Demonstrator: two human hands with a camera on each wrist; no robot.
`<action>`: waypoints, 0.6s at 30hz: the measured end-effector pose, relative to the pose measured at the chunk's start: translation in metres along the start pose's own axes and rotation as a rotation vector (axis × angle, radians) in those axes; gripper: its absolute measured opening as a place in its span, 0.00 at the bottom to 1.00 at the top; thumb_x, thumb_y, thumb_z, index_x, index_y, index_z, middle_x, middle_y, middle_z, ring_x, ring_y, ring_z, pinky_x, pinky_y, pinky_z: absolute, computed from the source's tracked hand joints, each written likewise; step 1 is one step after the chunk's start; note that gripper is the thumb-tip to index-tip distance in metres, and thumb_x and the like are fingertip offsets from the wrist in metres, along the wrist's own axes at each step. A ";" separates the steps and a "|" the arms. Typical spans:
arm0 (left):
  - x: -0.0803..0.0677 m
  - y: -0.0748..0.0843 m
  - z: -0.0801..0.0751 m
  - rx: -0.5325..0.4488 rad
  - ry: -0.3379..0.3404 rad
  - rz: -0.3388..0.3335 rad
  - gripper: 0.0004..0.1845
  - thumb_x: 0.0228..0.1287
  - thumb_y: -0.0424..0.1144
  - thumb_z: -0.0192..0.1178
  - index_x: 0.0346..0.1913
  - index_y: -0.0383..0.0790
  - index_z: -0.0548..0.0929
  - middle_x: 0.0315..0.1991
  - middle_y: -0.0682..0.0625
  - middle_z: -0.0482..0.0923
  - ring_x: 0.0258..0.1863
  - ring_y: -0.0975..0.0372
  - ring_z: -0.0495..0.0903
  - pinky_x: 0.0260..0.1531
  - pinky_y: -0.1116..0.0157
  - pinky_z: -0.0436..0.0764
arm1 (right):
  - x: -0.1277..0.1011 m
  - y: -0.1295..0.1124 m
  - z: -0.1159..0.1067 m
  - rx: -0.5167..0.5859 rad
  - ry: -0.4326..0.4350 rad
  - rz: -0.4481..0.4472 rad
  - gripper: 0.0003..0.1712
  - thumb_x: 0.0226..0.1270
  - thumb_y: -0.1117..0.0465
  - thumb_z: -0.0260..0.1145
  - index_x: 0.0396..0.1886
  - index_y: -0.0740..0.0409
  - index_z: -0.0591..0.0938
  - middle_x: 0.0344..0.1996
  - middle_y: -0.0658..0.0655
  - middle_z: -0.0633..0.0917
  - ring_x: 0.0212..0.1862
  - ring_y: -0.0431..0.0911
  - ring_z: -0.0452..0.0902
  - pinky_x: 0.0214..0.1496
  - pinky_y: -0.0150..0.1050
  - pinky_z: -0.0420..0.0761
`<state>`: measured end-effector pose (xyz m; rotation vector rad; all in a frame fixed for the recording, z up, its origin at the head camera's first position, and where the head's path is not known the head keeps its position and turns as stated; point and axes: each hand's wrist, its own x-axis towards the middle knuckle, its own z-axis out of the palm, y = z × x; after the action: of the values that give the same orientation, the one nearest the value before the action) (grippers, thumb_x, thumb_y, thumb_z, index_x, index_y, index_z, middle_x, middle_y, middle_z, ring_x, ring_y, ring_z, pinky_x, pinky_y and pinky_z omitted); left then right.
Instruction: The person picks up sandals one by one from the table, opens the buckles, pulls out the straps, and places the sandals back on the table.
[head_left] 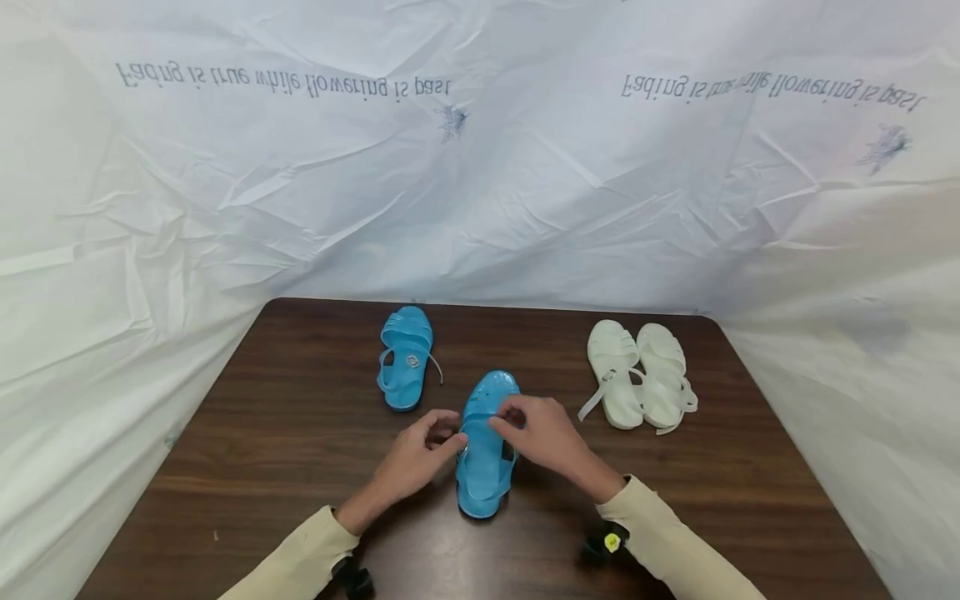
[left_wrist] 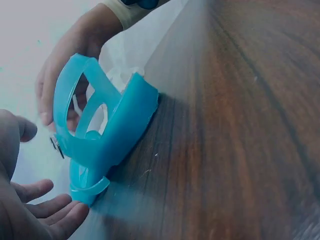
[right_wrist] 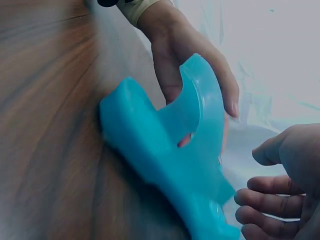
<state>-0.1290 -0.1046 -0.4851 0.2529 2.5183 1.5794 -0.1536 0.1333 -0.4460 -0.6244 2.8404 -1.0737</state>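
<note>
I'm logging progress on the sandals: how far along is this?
The white sandal pair already lies side by side. In hand: the left hand and right hand work at the strap of the near blue sandal. Left: the far blue sandal lies apart, strap loose.

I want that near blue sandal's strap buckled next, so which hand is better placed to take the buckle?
Probably the left hand: its fingers sit by the near blue sandal on its buckle side, while the right hand rests across the strap.

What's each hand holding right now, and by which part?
Both hands work the near blue sandal on the table. The left hand and right hand have fingertips at its ankle strap and buckle; whether either actually pinches the strap cannot be told.
</note>
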 end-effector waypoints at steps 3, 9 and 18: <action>-0.002 0.001 0.001 -0.001 -0.023 -0.012 0.21 0.73 0.51 0.62 0.61 0.44 0.80 0.58 0.47 0.82 0.56 0.54 0.83 0.52 0.54 0.83 | -0.013 0.007 -0.003 0.011 0.005 0.082 0.14 0.71 0.43 0.69 0.34 0.47 0.87 0.24 0.40 0.83 0.24 0.34 0.76 0.28 0.34 0.78; -0.004 -0.001 0.000 0.010 -0.059 0.014 0.16 0.71 0.51 0.65 0.49 0.43 0.87 0.51 0.48 0.86 0.51 0.57 0.86 0.47 0.59 0.86 | -0.033 0.016 0.002 0.055 -0.092 0.169 0.21 0.69 0.36 0.66 0.35 0.48 0.89 0.21 0.41 0.83 0.22 0.38 0.77 0.25 0.36 0.77; -0.007 -0.002 0.005 0.021 -0.102 0.021 0.14 0.71 0.52 0.65 0.46 0.46 0.90 0.54 0.46 0.85 0.51 0.58 0.86 0.47 0.60 0.85 | -0.044 0.016 0.015 0.275 -0.183 0.203 0.21 0.73 0.42 0.66 0.30 0.52 0.90 0.20 0.50 0.87 0.25 0.44 0.84 0.25 0.38 0.82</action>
<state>-0.1213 -0.1023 -0.4886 0.3536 2.4641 1.5080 -0.1159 0.1519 -0.4727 -0.3814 2.4773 -1.2654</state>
